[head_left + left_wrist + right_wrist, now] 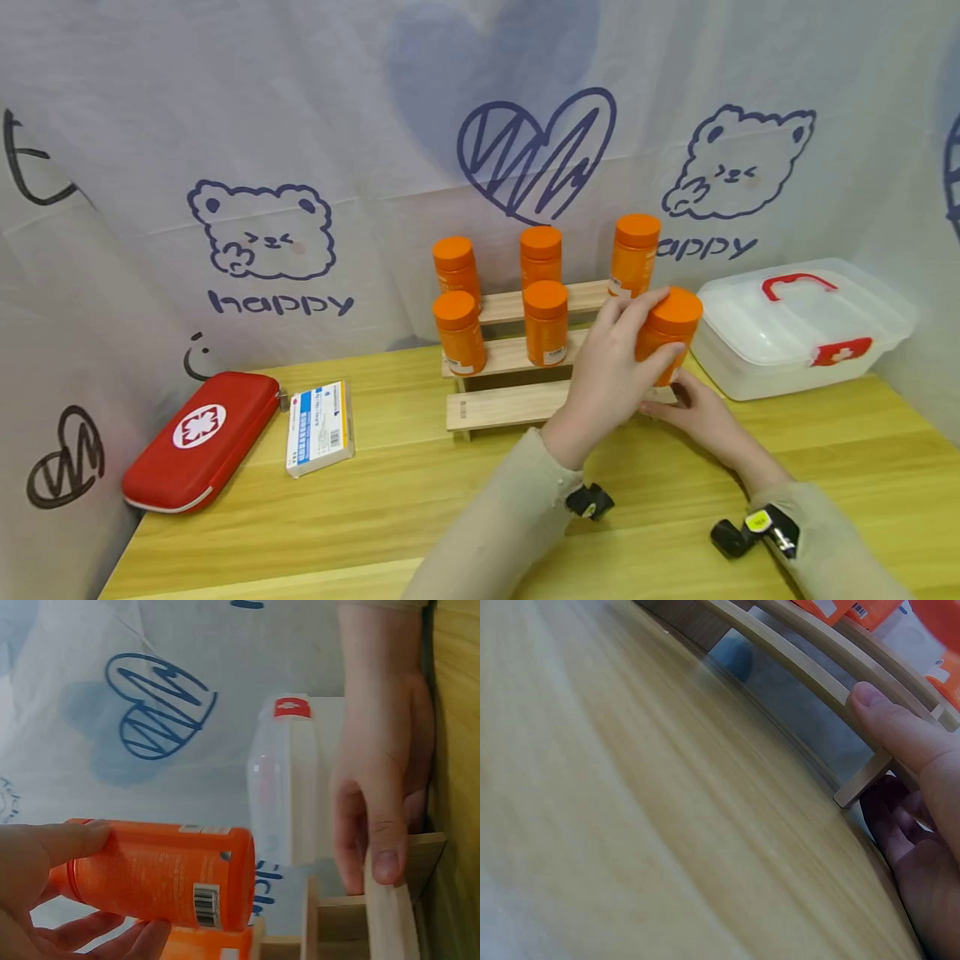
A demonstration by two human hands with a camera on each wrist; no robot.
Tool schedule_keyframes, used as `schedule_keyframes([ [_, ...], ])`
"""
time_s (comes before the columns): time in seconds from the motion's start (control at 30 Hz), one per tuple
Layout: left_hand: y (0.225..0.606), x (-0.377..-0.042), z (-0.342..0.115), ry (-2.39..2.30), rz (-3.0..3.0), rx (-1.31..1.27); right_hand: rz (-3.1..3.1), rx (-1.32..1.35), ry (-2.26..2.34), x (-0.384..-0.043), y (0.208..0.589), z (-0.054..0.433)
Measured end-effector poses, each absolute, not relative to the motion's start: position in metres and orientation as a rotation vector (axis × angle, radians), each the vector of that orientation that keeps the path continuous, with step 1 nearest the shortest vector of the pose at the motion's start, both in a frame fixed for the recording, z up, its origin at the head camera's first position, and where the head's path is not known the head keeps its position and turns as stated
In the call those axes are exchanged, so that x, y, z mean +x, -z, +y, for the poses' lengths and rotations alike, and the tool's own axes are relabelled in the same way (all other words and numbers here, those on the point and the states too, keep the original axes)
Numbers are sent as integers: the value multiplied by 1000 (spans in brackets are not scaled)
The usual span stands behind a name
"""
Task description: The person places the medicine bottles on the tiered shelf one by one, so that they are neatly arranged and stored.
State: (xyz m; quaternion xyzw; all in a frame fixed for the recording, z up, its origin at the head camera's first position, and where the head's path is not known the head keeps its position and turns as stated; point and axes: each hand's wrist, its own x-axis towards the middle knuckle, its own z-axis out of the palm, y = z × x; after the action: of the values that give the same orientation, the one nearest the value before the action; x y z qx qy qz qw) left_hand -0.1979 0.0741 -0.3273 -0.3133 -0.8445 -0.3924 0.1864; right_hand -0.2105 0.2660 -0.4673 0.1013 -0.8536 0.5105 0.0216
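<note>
My left hand (611,362) grips an orange bottle (672,321) with an orange lid, thumb on one side and fingers on the other. In the left wrist view the bottle (165,874) shows a barcode near its base, above the steps of a wooden three-tier rack (517,406). My right hand (701,417) holds the rack's right end at the lowest step. Its thumb lies on the step's front edge in the right wrist view, and its fingers (900,817) curl round beside the leg. Two orange bottles (546,325) stand on the middle step.
Three more orange bottles (542,254) stand on the top step. A clear plastic box (795,333) with a red handle sits at the right, close to my hands. On the left lie a red first-aid case (225,467) and a white-and-blue medicine box (320,427). A printed cloth (405,183) hangs behind.
</note>
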Motion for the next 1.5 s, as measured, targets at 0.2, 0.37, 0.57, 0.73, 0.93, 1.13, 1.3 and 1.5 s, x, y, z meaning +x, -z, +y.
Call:
schedule_keyframes([
  [0.2,333,-217,90,975,-2457,-740,-2694,253,-1596,-212,467,261],
  [0.37,341,-229,97,971,-2505,-634,-2676,268,-1607,-213,466,259],
  [0.57,351,-239,97,1017,-2512,-566,-2648,302,-1632,-215,467,257],
  [0.73,354,-245,96,1030,-2501,-526,-2663,294,-1610,-215,468,257],
  [0.93,355,-246,95,1003,-2501,-502,-2670,290,-1597,-215,467,257],
  [1.13,351,-227,82,866,-2508,-580,-2669,275,-1599,-214,466,259],
  [1.3,348,-197,46,765,-2436,-833,-2670,271,-1593,-212,466,261],
  [1.5,352,-178,-17,712,-2378,-972,-2681,250,-1568,-207,463,263],
])
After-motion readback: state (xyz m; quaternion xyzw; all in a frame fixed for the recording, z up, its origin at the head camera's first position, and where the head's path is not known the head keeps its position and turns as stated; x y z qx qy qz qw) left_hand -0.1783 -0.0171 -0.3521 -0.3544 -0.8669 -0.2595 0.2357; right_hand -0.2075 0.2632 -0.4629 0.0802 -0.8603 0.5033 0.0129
